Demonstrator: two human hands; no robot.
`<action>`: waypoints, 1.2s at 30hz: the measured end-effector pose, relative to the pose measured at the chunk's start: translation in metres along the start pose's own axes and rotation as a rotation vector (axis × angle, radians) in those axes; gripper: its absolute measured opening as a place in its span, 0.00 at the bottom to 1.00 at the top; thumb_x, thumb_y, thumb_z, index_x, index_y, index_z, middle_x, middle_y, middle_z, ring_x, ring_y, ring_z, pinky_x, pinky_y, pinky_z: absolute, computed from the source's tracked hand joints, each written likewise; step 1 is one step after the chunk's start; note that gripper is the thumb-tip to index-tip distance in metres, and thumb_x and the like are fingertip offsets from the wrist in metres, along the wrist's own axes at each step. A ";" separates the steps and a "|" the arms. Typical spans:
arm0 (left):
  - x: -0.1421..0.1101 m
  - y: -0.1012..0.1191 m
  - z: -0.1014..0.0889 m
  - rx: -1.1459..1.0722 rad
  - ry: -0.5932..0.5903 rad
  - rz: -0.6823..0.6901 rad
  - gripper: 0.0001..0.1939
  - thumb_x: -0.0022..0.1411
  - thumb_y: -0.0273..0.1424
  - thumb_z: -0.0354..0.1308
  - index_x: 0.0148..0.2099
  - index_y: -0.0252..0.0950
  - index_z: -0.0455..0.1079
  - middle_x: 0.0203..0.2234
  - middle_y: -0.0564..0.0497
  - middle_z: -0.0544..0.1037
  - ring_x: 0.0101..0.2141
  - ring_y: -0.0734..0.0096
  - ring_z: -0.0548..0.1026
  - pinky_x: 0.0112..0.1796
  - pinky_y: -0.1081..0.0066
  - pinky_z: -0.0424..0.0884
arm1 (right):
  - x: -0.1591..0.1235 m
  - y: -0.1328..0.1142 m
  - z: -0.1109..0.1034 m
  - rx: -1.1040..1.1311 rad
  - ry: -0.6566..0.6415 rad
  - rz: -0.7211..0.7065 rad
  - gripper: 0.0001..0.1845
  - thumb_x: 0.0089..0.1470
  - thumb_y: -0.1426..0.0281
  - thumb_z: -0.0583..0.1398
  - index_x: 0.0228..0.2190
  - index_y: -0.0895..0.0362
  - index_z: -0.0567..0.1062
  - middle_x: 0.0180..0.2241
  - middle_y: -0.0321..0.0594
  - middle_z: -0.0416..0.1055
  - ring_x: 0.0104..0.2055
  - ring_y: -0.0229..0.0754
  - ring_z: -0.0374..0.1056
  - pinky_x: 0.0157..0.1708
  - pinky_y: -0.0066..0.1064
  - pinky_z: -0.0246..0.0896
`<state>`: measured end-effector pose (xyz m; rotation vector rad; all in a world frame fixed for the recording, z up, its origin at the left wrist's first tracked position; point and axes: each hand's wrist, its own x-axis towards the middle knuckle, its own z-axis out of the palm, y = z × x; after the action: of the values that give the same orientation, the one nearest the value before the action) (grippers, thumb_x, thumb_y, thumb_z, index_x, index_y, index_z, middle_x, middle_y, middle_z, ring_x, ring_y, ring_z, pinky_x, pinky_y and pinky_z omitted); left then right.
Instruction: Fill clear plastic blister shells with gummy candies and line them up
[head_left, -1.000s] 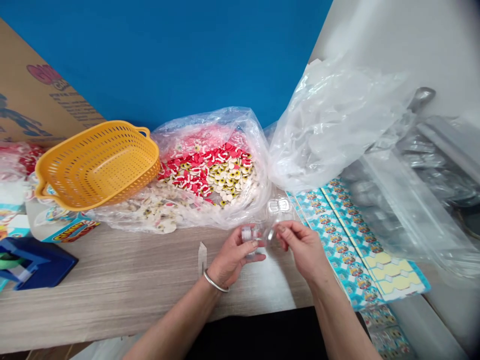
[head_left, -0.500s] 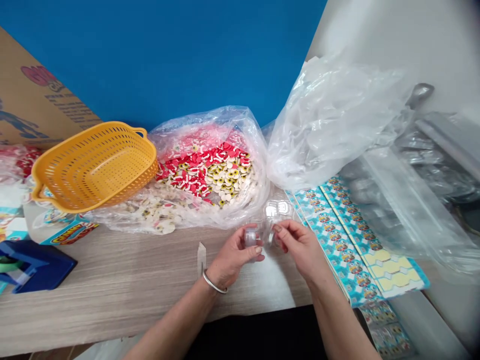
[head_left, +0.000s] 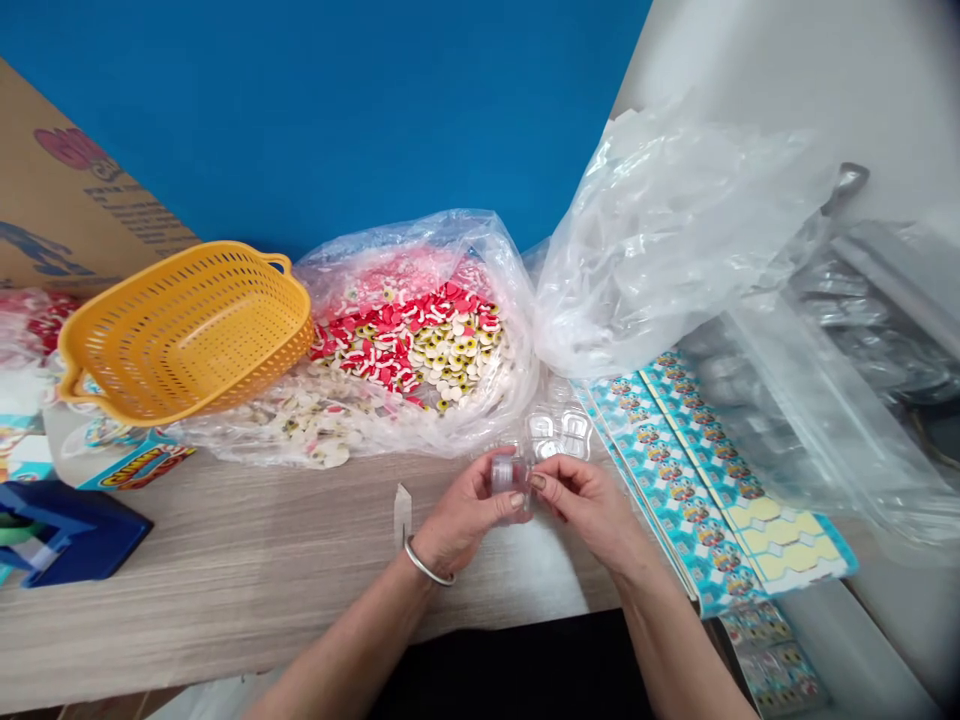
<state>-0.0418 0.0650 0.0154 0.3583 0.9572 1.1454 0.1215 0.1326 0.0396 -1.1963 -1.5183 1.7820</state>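
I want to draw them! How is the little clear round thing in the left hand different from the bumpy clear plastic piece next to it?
The round piece is a short tube, held in the left hand; the bumpy piece is wider and flatter, with moulded hollows, and sits just beyond the hands. Both are clear plastic.

Capsule: the small round clear plastic capsule (head_left: 509,474), empty-looking, gripped in the left hand (head_left: 465,510), its right edge against the right hand's fingertips (head_left: 537,483)
Blister: a clear plastic blister piece (head_left: 556,434), two moulded cavities, tilted, just behind the capsule
Right hand (head_left: 592,512): pinched beside the capsule
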 end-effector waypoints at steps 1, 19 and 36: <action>0.000 0.001 -0.001 -0.008 0.000 0.000 0.33 0.50 0.31 0.73 0.57 0.41 0.68 0.46 0.47 0.73 0.48 0.58 0.73 0.44 0.58 0.74 | 0.002 0.001 -0.004 0.010 0.053 -0.014 0.16 0.53 0.56 0.66 0.29 0.57 0.79 0.20 0.32 0.66 0.21 0.33 0.57 0.21 0.27 0.52; 0.001 0.002 0.000 0.052 -0.019 0.003 0.41 0.50 0.34 0.74 0.64 0.39 0.63 0.42 0.49 0.76 0.41 0.69 0.73 0.45 0.67 0.66 | -0.003 -0.003 0.007 -0.011 -0.086 -0.015 0.13 0.55 0.60 0.65 0.28 0.57 0.77 0.23 0.33 0.69 0.25 0.34 0.60 0.27 0.27 0.56; 0.002 0.007 0.002 0.041 0.067 0.021 0.24 0.50 0.35 0.74 0.48 0.38 0.73 0.48 0.45 0.76 0.50 0.57 0.73 0.51 0.59 0.67 | 0.014 0.009 -0.032 -0.124 0.540 -0.038 0.24 0.51 0.52 0.66 0.40 0.58 0.81 0.29 0.41 0.76 0.24 0.38 0.63 0.23 0.30 0.56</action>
<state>-0.0443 0.0703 0.0206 0.3653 1.0387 1.1639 0.1435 0.1583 0.0276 -1.5414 -1.3242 1.2129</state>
